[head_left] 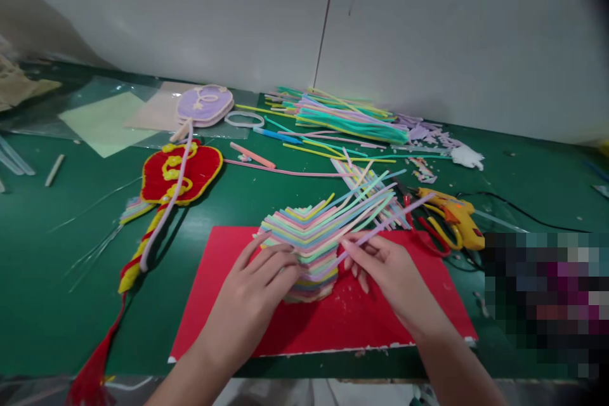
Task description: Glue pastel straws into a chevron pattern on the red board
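Note:
A striped chevron piece [304, 238] made of pastel pipe cleaners lies on a red sheet [375, 323]. Several of its strands run loose to the upper right. My left hand [264, 276] rests over the left side of the piece, palm down, fingers stretched out on it. Between thumb and fingertips, my right hand [375, 260] pinches a light purple pipe cleaner [399, 216]. That strand slants across the right side of the piece, its far end pointing up and right. Part of the chevron is hidden under my left fingers.
A bundle of pipe cleaners [352, 117] lies at the back, with cut strips [375, 193] nearer. A yellow glue gun [457, 216] and red-handled scissors [435, 235] sit to the right. Left are a red fan [183, 171] with a tassel [98, 355] and a purple fan [204, 104].

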Motion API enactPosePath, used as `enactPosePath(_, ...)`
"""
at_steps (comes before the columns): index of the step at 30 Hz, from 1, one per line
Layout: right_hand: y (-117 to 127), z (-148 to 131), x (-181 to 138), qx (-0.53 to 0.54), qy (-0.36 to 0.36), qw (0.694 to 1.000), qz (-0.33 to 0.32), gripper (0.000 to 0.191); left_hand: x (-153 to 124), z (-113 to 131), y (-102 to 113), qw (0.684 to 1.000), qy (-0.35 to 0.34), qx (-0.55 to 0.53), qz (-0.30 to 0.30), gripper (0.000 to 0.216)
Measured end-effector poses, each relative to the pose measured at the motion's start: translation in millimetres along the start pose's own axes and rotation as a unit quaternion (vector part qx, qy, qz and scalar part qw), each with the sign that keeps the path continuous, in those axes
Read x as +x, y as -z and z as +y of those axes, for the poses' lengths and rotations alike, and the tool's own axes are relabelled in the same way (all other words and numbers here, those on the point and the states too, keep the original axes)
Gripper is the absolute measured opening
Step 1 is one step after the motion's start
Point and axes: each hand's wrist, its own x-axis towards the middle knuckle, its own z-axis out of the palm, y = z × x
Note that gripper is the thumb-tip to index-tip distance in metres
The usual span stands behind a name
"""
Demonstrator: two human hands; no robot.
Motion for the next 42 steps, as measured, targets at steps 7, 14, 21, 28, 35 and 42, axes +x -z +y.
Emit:
enactPosePath(7, -2, 8, 5, 0.018, -0.011, 0.999, 0.026, 0.037, -13, -1, 0, 0.997, 0.037, 0.059, 0.013, 0.026)
enactPosePath(14, 0, 15, 14, 0.020, -0.036, 0.999, 0.006, 0.038, -35, 7, 3, 0.995, 0.029, 0.098, 0.009, 0.039)
enactPosePath(21, -5, 11, 15, 0.025, -0.037, 0.999, 0.012, 0.037, -48, 15, -9, 0.987, 0.027, 0.149, -0.046, 0.055)
enactPosePath(28, -8, 14, 17, 0.049, -0.050, 0.997, 0.025, 0.034, -45, 15, -8, 0.978, -0.008, 0.196, -0.069, 0.060)
enactPosePath(35, -10, 17, 15, 0.042, -0.043, 0.996, 0.067, 0.039, -40, 17, -11, 0.975, -0.022, 0.208, -0.078, 0.072)
enactPosePath(42, -15, 22, 13, -0.017, -0.030, 0.995, 0.089, 0.042, -39, 21, -15, 0.970, 0.007, 0.224, -0.096, 0.070)
